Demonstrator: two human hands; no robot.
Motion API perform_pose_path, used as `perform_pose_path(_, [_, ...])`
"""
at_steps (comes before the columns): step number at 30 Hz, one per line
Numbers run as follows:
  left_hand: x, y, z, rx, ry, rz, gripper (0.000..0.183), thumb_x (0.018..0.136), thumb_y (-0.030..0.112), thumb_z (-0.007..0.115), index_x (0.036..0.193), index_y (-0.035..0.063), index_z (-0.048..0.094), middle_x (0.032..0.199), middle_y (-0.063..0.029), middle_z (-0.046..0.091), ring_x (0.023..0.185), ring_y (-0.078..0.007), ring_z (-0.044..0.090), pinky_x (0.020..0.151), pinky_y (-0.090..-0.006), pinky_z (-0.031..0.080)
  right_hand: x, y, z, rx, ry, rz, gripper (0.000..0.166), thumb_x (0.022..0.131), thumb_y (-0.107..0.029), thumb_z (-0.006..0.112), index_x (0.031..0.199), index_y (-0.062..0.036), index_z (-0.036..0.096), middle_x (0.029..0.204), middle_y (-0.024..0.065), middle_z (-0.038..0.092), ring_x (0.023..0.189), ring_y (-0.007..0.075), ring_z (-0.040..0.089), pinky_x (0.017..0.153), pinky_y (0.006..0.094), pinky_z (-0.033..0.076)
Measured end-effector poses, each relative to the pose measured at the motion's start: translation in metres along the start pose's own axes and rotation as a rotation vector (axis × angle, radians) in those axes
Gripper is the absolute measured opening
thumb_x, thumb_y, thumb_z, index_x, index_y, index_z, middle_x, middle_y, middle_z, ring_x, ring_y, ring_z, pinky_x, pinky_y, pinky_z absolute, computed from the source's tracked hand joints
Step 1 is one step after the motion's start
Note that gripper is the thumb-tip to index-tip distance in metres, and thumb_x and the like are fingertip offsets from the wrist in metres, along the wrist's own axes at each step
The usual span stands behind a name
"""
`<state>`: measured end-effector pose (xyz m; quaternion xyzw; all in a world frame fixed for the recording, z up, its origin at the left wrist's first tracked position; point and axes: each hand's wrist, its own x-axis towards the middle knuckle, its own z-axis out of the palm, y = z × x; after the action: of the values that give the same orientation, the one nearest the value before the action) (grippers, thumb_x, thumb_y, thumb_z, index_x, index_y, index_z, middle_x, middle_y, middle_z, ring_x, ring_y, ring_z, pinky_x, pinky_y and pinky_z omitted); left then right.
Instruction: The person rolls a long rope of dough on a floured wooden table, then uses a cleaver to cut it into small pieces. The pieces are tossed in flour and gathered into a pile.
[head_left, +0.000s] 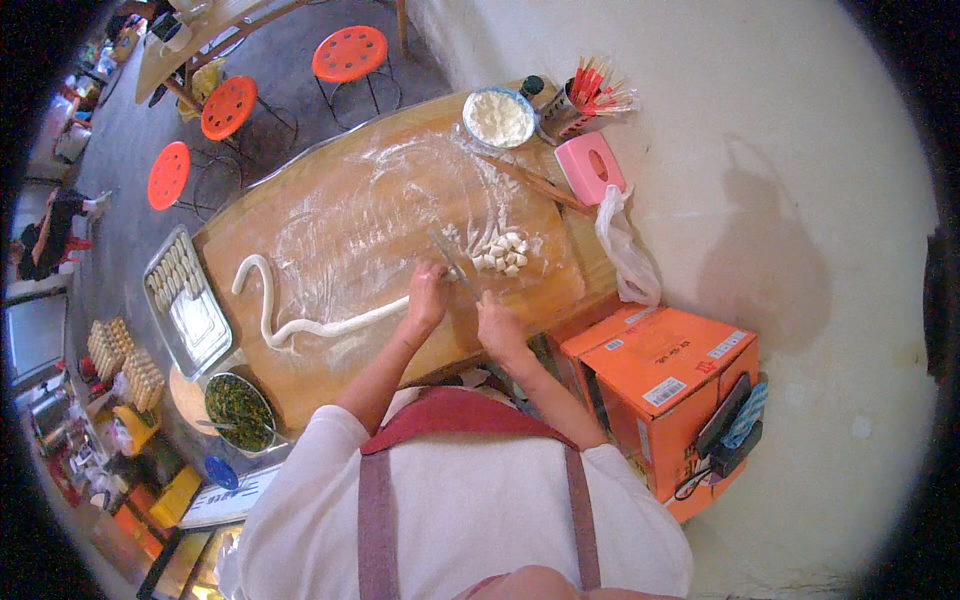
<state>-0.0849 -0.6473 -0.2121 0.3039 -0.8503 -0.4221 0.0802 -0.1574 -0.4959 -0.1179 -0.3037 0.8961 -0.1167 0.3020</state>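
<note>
A long rope of white dough (322, 328) winds across the floured wooden board (337, 225), its right end running under my left hand (429, 291). The fingers of that hand are closed on the rope's end. My right hand (498, 327) grips the handle of a knife (456, 262), whose blade points away from me just right of my left fingers. Beyond the blade lies a small heap of cut dough pieces (502, 253). Loose flour is smeared over much of the board.
Along the far right stand a bowl of flour (499, 118), a chopstick holder (562, 116), a pink tissue box (591, 169) and a rolling pin (536, 182). A metal tray of shaped dough (187, 300) and a bowl of chopped greens (240, 411) sit left. An orange carton (660, 360) flanks the table.
</note>
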Motion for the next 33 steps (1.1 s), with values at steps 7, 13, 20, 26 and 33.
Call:
perform_pose_path(7, [0.000, 0.002, -0.003, -0.086, 0.044, -0.012, 0.023, 0.074, 0.006, 0.071, 0.096, 0.0000, 0.070, 0.099, -0.0226, 0.065, 0.094, -0.0419, 0.060, 0.082, -0.0484, 0.050, 0.007, 0.007, 0.039, -0.022, 0.092, -0.082, 0.021, 0.101, -0.017, 0.047, 0.113, -0.0003, 0.051, 0.080, 0.0268, 0.068, 0.075, 0.0469, 0.067, 0.069, 0.0570, 0.051])
perform_pose_path(13, [-0.006, 0.003, -0.020, 0.136, -0.039, 0.040, 0.028, 0.078, 0.015, 0.075, 0.103, 0.0029, 0.068, 0.103, -0.0205, 0.066, 0.096, -0.0415, 0.062, 0.081, -0.0505, 0.050, 0.030, 0.037, 0.024, 0.195, 0.197, -0.041, 0.027, 0.101, -0.020, 0.048, 0.116, 0.0021, 0.051, 0.085, 0.0307, 0.066, 0.080, 0.0491, 0.065, 0.072, 0.0587, 0.050])
perform_pose_path(20, [0.007, 0.019, 0.003, -0.009, 0.049, 0.171, 0.034, 0.074, 0.014, 0.076, 0.104, 0.0030, 0.063, 0.094, -0.0205, 0.058, 0.093, -0.0430, 0.055, 0.079, -0.0503, 0.047, -0.001, 0.010, 0.001, 0.088, 0.085, 0.005, 0.027, 0.101, -0.020, 0.048, 0.117, 0.0014, 0.052, 0.084, 0.0291, 0.067, 0.080, 0.0489, 0.066, 0.070, 0.0591, 0.051])
perform_pose_path(26, [0.008, 0.005, 0.011, 0.017, 0.057, 0.213, 0.035, 0.075, 0.010, 0.074, 0.108, 0.0041, 0.063, 0.099, -0.0197, 0.060, 0.096, -0.0425, 0.055, 0.082, -0.0492, 0.047, -0.004, 0.004, 0.018, 0.019, 0.099, -0.008, 0.024, 0.098, -0.012, 0.047, 0.117, 0.0014, 0.052, 0.083, 0.0284, 0.068, 0.075, 0.0471, 0.068, 0.066, 0.0571, 0.052])
perform_pose_path(33, [-0.005, -0.004, 0.001, -0.035, 0.044, 0.140, 0.037, 0.079, 0.014, 0.075, 0.112, 0.0040, 0.065, 0.109, -0.0193, 0.063, 0.102, -0.0405, 0.059, 0.089, -0.0471, 0.050, 0.022, 0.043, 0.029, 0.223, 0.128, -0.019, 0.026, 0.096, -0.013, 0.050, 0.116, 0.0027, 0.053, 0.083, 0.0277, 0.067, 0.079, 0.0467, 0.067, 0.069, 0.0577, 0.051])
